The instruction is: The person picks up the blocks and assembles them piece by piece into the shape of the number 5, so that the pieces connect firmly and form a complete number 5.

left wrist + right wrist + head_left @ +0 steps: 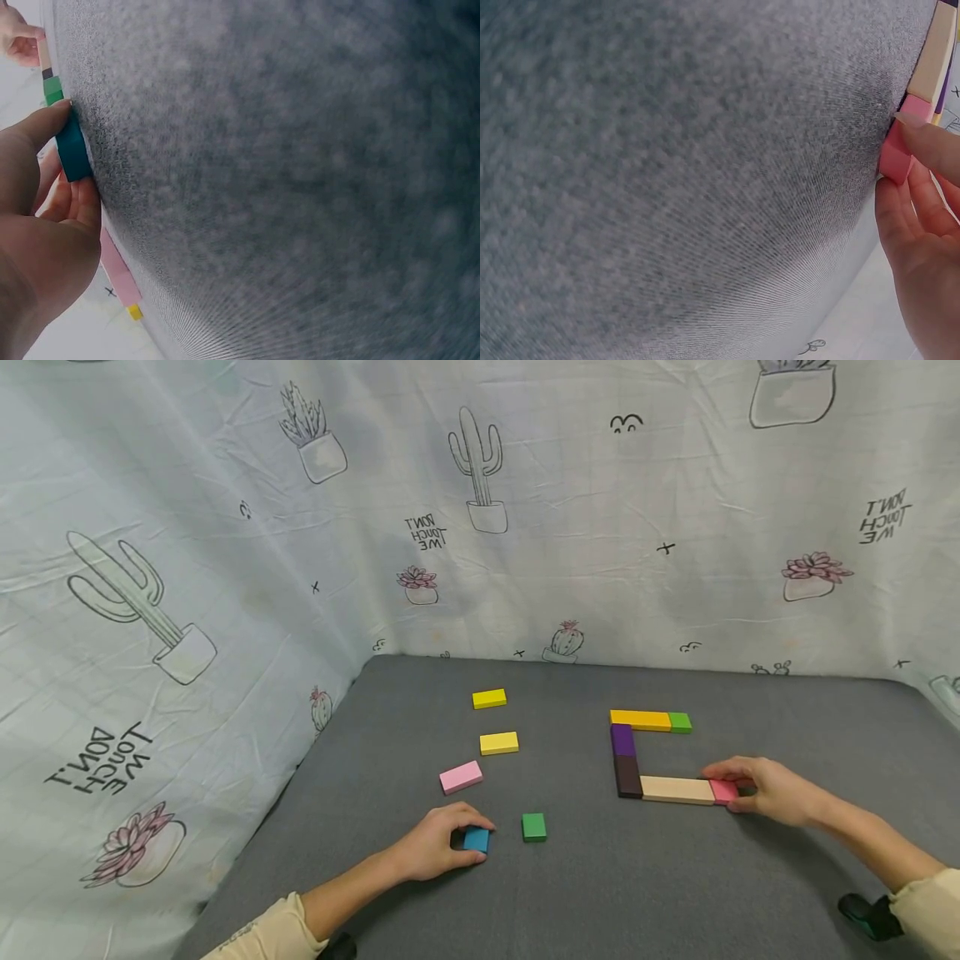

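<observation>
My left hand pinches a blue block between thumb and fingers, low at the table; the left wrist view shows the same blue block from its side. A green block lies just right of it. My right hand pinches a pinkish-red block whose left end meets a beige block. From there a dark brown block, a purple block, an orange block and a light green block continue in a C-shaped row.
Left of the row lie two yellow blocks, the far yellow block and the nearer yellow block, plus a pink block. The grey tabletop ends at a cactus-print cloth behind and to the left.
</observation>
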Available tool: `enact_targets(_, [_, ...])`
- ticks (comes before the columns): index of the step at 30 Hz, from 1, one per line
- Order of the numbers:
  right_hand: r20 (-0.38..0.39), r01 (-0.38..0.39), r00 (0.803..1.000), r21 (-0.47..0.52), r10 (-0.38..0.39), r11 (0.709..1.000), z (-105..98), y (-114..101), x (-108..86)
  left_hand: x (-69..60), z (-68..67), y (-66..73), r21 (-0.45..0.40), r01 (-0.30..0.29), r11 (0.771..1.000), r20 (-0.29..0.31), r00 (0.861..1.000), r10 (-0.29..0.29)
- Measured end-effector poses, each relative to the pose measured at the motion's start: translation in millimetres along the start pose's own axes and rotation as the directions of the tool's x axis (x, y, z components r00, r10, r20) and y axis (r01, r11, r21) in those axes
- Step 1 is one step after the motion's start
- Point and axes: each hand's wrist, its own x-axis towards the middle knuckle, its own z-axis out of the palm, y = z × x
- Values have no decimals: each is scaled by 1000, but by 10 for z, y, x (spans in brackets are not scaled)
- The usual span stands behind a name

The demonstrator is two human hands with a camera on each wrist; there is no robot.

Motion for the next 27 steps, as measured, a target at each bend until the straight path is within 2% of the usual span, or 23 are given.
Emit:
enact_targets(15, [24, -14, 1000, 6, 14, 1000, -30, -14, 14, 2, -7, 23, 4, 7, 1000, 6, 1000, -7])
enact_targets(21, [53, -40, 998, 46, 37, 998, -64, -38, 24, 6, -7, 10, 2, 3, 1000, 8, 1000, -3])
enact_targets(27, [5, -87, 996, 86, 87, 992, -165, -138, 91, 4, -2, 7, 10, 3, 1000, 9, 1000, -3])
